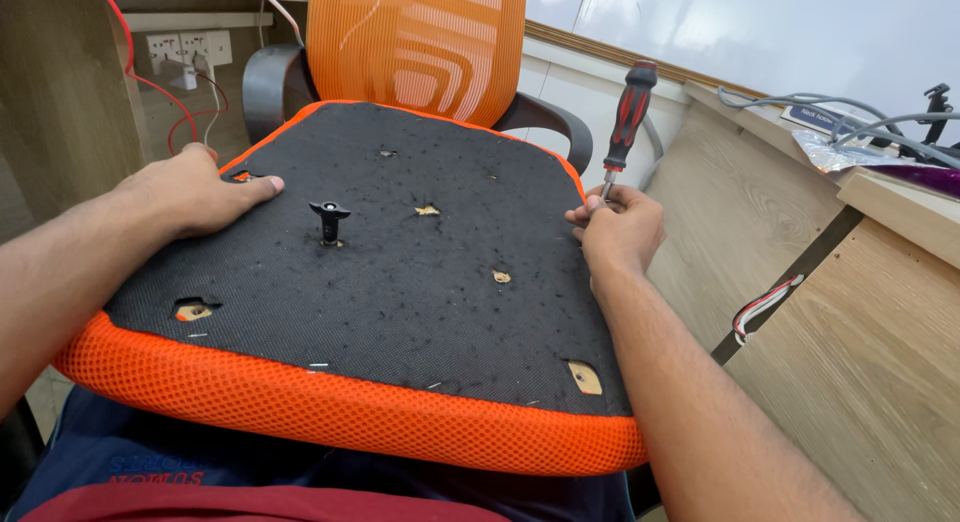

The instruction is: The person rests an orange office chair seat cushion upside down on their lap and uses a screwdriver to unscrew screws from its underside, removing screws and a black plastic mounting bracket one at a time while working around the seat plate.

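Observation:
An upturned chair seat (400, 282) lies across my lap, its black fabric underside up and orange mesh around the rim. My left hand (195, 192) rests flat on the seat's far left edge, thumb on the black fabric. My right hand (620, 227) is at the seat's right edge, fingers pinched around the metal shaft of a red-and-black screwdriver (628, 117) that stands nearly upright. A black bolt (329, 222) sticks up from the underside between the hands. Several holes in the fabric show wood beneath.
The orange mesh backrest (415, 42) and black armrests (275, 87) stand behind the seat. Wooden desk panels (850, 332) are on the right, with a red-white-black wire bundle (765, 304) and grey cables (830, 107). A wall socket (185, 54) with red wires is at upper left.

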